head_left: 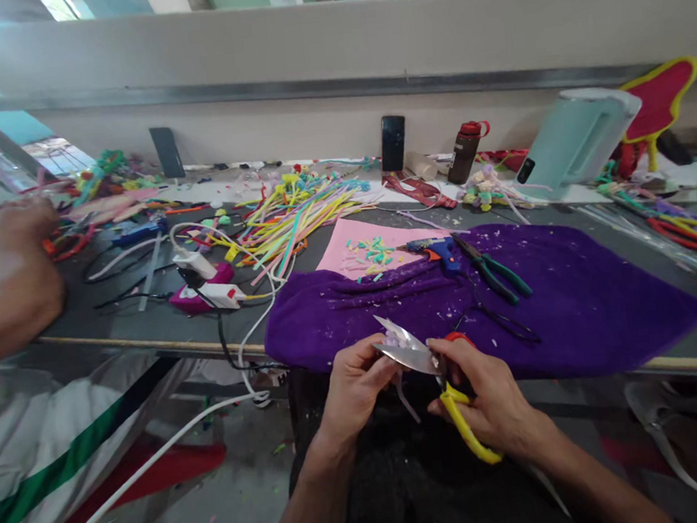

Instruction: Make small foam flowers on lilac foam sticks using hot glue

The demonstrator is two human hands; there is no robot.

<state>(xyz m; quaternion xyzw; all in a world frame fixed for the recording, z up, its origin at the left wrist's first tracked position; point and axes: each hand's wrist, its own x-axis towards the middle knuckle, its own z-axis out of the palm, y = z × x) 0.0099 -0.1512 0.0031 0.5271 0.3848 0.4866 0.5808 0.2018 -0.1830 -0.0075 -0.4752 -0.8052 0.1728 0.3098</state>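
Observation:
In my right hand I hold a pair of scissors with yellow and red handles, its blades spread apart. My left hand pinches a small pale lilac fuzzy piece, which lies between the blades. A thin lilac strand hangs below it, looking like pipe cleaner. Both hands are over my lap at the edge of a purple cloth. On the cloth lie pliers with dark green handles and a blue glue gun. Small green and yellow snippets are scattered on a pink sheet.
A bundle of coloured pipe cleaners and a power strip with white cables are to the left. Behind stand a phone, a brown bottle and a pale green container. Another person's hands work at far left.

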